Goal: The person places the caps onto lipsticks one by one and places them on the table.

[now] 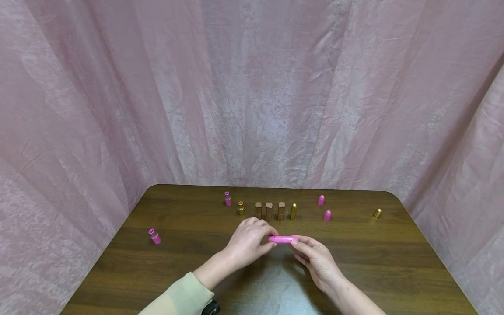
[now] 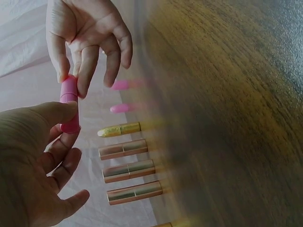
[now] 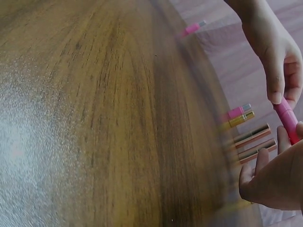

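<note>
A pink lipstick tube (image 1: pixel 283 239) lies level between both hands, just above the table, with its cap on. My left hand (image 1: pixel 248 241) pinches its left end between thumb and fingers. At the other end, the thumb and fingertips of my right hand (image 1: pixel 318 262) pinch it too. The left wrist view shows a seam around the pink tube (image 2: pixel 69 97), with the left thumb across it and the remaining fingers loosely spread. Just beyond the left hand stand copper lipsticks (image 1: pixel 269 211) and a closed gold lipstick (image 1: pixel 293 211).
An uncapped pink lipstick base (image 1: pixel 155 236) stands at the left. Farther back are another pink base (image 1: pixel 227 199) and an uncapped gold base (image 1: pixel 241 208). Two pink caps (image 1: pixel 321 200) and a gold cap (image 1: pixel 377 213) are on the right. A pink curtain (image 1: pixel 260 96) surrounds the wooden table (image 1: pixel 393 262).
</note>
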`<state>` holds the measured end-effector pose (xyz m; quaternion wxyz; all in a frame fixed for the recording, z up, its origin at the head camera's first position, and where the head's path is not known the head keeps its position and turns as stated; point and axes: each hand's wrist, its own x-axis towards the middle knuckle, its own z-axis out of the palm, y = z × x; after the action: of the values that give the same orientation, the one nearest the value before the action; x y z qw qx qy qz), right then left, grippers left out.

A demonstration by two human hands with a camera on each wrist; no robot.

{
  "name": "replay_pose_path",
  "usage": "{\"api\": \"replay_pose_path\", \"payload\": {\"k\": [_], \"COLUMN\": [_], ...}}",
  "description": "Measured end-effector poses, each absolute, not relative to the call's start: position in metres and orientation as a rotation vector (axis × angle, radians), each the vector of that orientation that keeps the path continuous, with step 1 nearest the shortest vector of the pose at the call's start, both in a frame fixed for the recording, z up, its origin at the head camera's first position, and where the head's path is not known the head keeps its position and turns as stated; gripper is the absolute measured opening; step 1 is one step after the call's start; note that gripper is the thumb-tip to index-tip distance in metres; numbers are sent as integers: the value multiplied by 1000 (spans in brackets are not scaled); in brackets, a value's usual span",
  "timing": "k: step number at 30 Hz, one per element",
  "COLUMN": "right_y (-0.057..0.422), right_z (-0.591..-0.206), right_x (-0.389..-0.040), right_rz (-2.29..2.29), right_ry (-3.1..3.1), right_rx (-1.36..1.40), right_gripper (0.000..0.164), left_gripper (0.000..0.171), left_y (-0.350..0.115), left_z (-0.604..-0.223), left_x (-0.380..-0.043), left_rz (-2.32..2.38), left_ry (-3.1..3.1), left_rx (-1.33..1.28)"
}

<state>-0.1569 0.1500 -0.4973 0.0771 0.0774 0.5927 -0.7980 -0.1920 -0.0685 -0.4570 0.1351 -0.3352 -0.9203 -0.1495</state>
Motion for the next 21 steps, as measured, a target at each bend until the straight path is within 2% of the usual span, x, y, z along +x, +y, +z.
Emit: {"api": "replay_pose_path", "payload": {"k": [21], "right_y": [147], "right_z": [-503], "right_x": [-155], "right_rz": [-2366], "right_ry": [1809], "right_rx": [235], "right_gripper": [16], "left_gripper": [19], "left_y": [-68], "left_z": [-460], "left_x": [-189], "left_rz": [-473], "left_ry": [-2687], "left_rx": [-1005]}}
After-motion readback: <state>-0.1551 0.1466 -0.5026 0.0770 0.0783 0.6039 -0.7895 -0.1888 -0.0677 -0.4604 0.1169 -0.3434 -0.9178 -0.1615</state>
